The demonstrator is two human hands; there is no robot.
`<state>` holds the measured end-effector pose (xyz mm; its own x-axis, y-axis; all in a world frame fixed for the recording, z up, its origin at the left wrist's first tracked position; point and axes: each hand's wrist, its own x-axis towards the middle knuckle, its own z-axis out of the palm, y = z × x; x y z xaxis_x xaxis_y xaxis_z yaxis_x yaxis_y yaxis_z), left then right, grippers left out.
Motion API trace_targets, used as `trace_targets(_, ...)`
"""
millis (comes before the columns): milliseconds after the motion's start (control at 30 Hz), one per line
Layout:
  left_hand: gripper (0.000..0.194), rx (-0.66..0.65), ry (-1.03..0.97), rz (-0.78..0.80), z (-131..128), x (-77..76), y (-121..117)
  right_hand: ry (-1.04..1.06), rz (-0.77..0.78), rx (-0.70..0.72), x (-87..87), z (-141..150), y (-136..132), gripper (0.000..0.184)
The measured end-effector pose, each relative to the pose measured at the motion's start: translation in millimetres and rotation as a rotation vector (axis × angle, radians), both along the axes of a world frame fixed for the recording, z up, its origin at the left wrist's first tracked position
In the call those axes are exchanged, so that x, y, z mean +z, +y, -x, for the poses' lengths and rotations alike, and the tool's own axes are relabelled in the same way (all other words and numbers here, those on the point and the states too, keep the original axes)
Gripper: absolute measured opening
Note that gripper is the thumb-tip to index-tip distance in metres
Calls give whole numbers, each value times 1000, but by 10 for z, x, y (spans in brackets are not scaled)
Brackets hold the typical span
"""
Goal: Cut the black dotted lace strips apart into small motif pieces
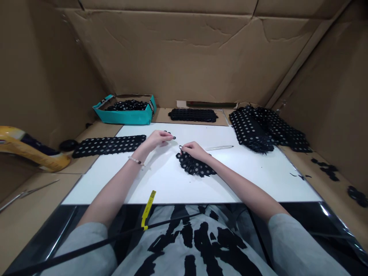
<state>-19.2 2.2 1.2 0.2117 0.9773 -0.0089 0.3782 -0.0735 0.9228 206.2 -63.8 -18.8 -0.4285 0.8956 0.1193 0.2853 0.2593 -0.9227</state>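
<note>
Over the white board (253, 184) on the desk, the left hand (156, 140) hangs curled beside a small black scrap (173, 137), its grip unclear, while the right hand (195, 150) pinches the top of a gathered black polka-dot lace piece (193, 165) lying beneath it; more dotted lace strips (250, 128) lie ahead to the right.

Two hands (156, 138) (195, 150); one teal box (123, 117); two flat black lace strips (109, 146) (192, 115).
</note>
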Motion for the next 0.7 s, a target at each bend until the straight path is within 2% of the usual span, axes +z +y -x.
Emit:
trace_targets(67, 28, 245, -36, -146, 171, -72, 134, 10, 11, 1, -3, -9, -6, 28)
trace_targets(133, 28, 330, -50, -241, 259, -156, 224, 47, 23, -2, -15, -23, -4, 30)
trace_targets(233, 28, 267, 67, -331, 196, -223, 234, 135, 58, -29, -47, -43, 14, 35)
trace_targets(333, 32, 201, 237, -447, 8, -172, 116, 159, 100, -118, -75, -56, 30, 38)
trace_targets(467, 34, -162, 280, -344, -201, -66, -88, 136, 138, -199, -81, -74, 30, 42)
trace_targets(533, 33, -272, 273, -298, -270, -60, -160, 146, 148, -202, -76, -80, 25, 43)
trace_targets(700, 28, -260, 221, -261, -341, -83, -221, 192, 129, -157, -74, -89, 33, 41)
